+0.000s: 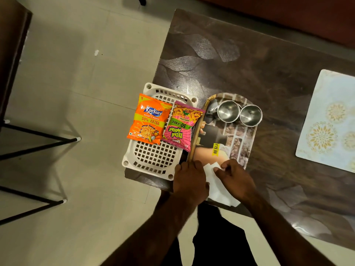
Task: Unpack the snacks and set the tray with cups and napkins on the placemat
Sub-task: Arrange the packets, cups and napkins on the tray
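Note:
A printed tray [247,137] lies on the dark table with two steel cups [228,111] [250,115] side by side at its far end. White napkins [217,186] rest on the tray's near end. My right hand [237,179] pinches the napkins' top edge, and my left hand [189,179] presses on their left side by the tray rim. An orange Kurkure packet [148,120] and a pink Bingo packet [181,125] lie on a white plastic basket [153,160] left of the tray. The pale patterned placemat [328,120] lies far right.
The table [249,60] overhangs a tiled floor [86,73]; the basket sticks out past its left edge. Black metal stand legs [38,139] reach across the floor at left. My dark-clothed legs show below the table edge.

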The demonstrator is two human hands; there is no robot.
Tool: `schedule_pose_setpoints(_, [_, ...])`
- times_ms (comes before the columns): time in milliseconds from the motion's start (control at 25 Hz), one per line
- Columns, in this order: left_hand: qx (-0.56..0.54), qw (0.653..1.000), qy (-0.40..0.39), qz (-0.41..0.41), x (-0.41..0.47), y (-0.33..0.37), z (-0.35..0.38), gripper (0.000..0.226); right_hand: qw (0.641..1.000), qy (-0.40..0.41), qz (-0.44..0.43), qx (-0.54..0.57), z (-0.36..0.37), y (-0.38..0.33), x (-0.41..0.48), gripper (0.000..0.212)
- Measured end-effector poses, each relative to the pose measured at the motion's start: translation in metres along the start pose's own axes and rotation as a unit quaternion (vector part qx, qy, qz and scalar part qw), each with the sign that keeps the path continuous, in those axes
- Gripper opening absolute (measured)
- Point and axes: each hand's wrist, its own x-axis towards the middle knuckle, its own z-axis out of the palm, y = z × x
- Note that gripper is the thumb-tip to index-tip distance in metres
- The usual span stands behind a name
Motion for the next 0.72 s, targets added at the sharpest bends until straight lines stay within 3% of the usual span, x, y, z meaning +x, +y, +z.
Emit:
schedule_pose_setpoints(160, [-0.035, 0.999, 0.005, -0.015, 0.005, 0.0, 0.006, 0.061, 0.999, -0.004, 0.012, 0.037, -0.003, 0.0, 0.0, 0.022])
schedule_pose_setpoints(320, [0.004, 1.0, 0.011, -0.009, 0.001, 0.002, 0.01, 0.051, 0.998, -0.028, 0.004, 0.054, -0.002, -0.001, -0.005, 0.025])
schedule_pose_setpoints(520, [0.01, 0.999, 0.034, 0.014, -0.003, 0.005, 0.016, 0.043, 0.991, -0.076, -0.046, -0.095, -0.001, 0.005, -0.015, 0.032])
schedule_pose_setpoints(720, [0.007, 0.997, 0.046, 0.061, -0.003, 0.003, 0.015, 0.043, 0.991, -0.077, -0.057, -0.088, 0.006, 0.013, -0.017, 0.05])
